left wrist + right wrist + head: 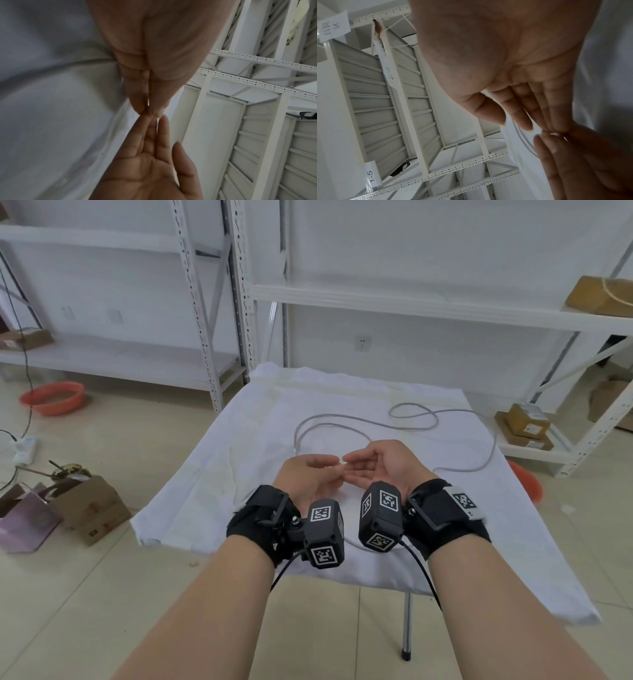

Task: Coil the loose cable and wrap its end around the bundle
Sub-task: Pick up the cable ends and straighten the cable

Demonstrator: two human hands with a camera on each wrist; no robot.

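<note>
A long grey cable (329, 416) lies loose in wide loops on the white cloth (239, 457) of a small table, beyond both hands. My left hand (315, 474) and right hand (376, 463) hover over the cloth with palms turned inward and fingers relaxed. Their fingertips meet in the middle and neither hand holds anything. In the left wrist view the left hand (154, 54) points down at the open palm of the right hand (147, 169). In the right wrist view the right hand (513, 54) is flat, the left hand (590, 162) touches its fingertips, and a stretch of cable (524, 142) shows behind them.
White metal shelving (411, 302) stands behind the table. An orange basin (51, 398) and cardboard boxes (92, 508) are on the floor at the left. More boxes (527, 419) sit on the low right shelf. A table leg (406, 628) shows below the near edge.
</note>
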